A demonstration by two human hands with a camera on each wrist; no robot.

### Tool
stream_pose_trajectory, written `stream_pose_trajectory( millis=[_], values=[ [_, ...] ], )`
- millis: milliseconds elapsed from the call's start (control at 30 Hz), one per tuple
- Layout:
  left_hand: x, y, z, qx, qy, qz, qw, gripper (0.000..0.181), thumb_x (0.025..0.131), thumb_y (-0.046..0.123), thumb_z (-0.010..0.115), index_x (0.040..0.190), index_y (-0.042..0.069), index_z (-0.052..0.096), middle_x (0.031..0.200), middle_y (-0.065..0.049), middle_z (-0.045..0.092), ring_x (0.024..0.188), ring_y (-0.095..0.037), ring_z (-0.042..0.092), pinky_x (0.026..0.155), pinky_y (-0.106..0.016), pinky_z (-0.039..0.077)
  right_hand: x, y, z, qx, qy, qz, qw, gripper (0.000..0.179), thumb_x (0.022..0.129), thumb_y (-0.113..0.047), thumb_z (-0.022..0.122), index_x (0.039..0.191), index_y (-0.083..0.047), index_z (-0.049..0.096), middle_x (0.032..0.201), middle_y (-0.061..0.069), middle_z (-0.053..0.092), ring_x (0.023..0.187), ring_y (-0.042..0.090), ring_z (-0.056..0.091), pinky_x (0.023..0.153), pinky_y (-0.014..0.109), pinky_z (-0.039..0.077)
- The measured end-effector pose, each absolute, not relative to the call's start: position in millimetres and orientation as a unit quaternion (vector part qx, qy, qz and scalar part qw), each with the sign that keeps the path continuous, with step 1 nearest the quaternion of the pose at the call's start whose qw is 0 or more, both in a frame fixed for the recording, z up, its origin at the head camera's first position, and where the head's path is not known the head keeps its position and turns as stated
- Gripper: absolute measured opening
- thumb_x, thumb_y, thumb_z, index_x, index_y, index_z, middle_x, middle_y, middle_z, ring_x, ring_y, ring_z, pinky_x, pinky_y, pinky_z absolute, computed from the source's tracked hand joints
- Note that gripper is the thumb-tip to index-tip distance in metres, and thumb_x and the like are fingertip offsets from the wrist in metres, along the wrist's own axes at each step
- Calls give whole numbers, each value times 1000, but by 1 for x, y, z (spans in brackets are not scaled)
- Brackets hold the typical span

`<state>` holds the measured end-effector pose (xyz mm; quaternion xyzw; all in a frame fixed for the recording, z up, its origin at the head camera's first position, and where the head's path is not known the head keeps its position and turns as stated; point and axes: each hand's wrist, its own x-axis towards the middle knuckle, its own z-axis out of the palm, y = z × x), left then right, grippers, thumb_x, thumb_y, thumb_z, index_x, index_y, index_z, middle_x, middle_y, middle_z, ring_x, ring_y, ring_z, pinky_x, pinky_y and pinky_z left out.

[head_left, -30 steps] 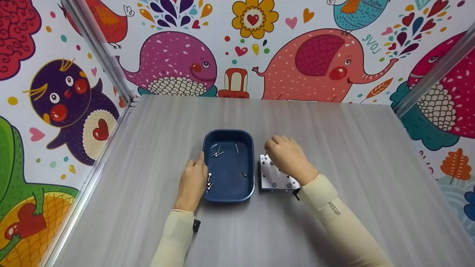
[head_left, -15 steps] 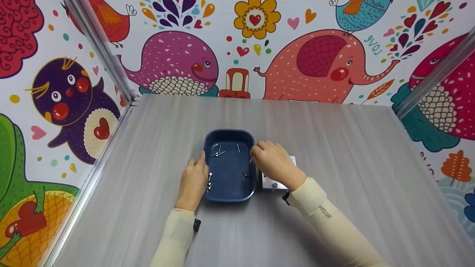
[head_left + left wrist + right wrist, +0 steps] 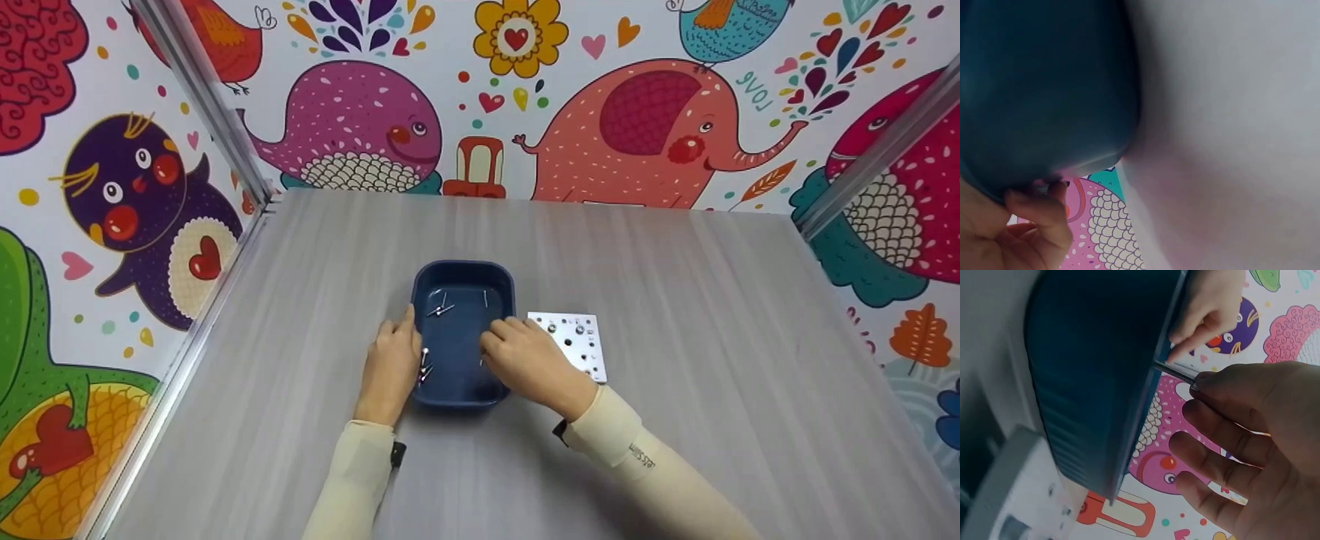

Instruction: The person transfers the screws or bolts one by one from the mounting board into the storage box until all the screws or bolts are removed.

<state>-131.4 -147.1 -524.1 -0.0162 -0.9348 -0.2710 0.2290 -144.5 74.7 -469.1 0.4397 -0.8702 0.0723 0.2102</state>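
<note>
A dark blue rectangular tray (image 3: 457,405) stands in the middle of the table. My left hand (image 3: 390,369) holds its left rim; in the left wrist view the fingers (image 3: 1044,216) curl at the tray's edge. Over the tray's right side, my right hand (image 3: 534,364) pinches a slim metal screw (image 3: 1175,373) between thumb and forefinger, the other fingers spread loosely. Several loose screws (image 3: 441,310) lie on the tray floor, with a group of screws (image 3: 425,369) near my left hand. The right hand hides the tray's right wall in part.
Right of the tray sits a square metal block (image 3: 568,343) with holes and a few bolt heads on top, its near left corner behind my right hand. Walls with cartoon animal prints (image 3: 630,135) and metal corner posts (image 3: 210,105) bound the grey table (image 3: 337,240).
My right hand has moved left from above the metal block to over the tray, carrying the screw and uncovering much of the block. My left hand has stayed on the rim.
</note>
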Motion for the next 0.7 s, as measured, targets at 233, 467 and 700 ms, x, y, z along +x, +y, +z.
stream_pose_trajectory(
  millis=[233, 467, 700],
  values=[
    [-131, -146, -525, -17, -935, -276, 223, 38, 98, 6, 60, 134, -6, 59, 89, -20, 59, 63, -35, 61, 61, -47, 53, -138, 72, -480, 439, -876, 58, 192, 4, 89, -17, 73, 88, -14, 72, 83, -1, 62, 73, 18, 57, 58, 32, 44],
    [-130, -145, -524, -9, -938, -276, 210, 39, 99, 7, 59, 136, -5, 58, 89, -19, 59, 61, -34, 59, 60, -46, 53, -135, 71, -482, 441, -876, 58, 187, 5, 89, -17, 74, 90, -12, 73, 84, 0, 63, 74, 18, 58, 58, 32, 44],
    [-131, -146, -525, -8, -938, -271, 218, 38, 98, 7, 58, 134, -5, 60, 89, -20, 60, 65, -38, 62, 62, -48, 53, -136, 80, -473, 433, -873, 94, 204, 1, 90, -12, 70, 90, -11, 71, 83, 0, 61, 72, 20, 56, 57, 34, 45]
  ],
)
